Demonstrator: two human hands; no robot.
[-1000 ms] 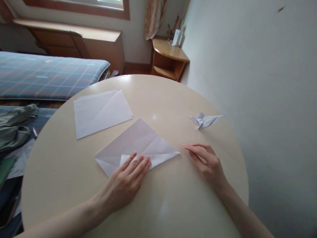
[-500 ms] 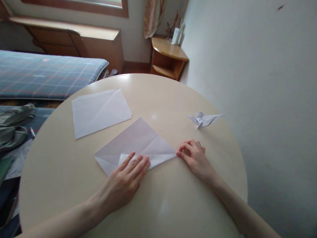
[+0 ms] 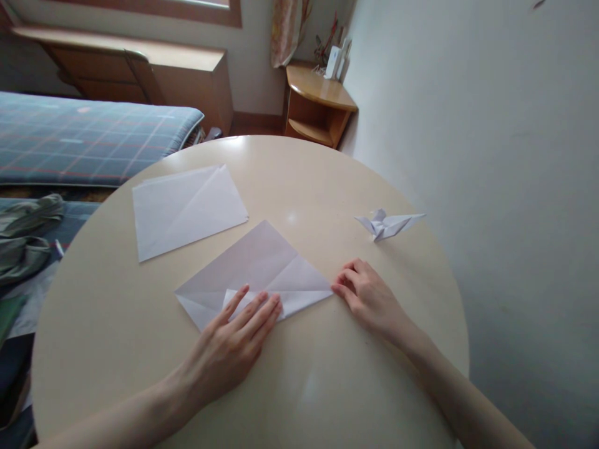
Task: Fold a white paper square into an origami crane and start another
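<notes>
A creased white sheet of paper point(image 3: 262, 262) lies turned cornerwise on the round table, its near right edge folded inward. Flat on that folded flap rests my left hand point(image 3: 238, 343), fingers stretched out and slightly spread. My right hand point(image 3: 369, 296) pinches the paper's right corner between thumb and fingertips. Beyond that hand stands a folded white paper crane point(image 3: 386, 226). The near part of the sheet is partly covered by my left hand.
A stack of white paper point(image 3: 189, 212) lies at the table's point(image 3: 299, 178) far left. The wall point(image 3: 515, 187) runs close along the right side. A plaid mattress point(image 3: 93, 137), a wooden corner shelf point(image 3: 321, 87) and a desk point(image 3: 187, 62) stand beyond the table.
My right hand's fingers have closed in a little at the paper's corner. The left hand stays almost still on the flap. The whole view has shifted slightly.
</notes>
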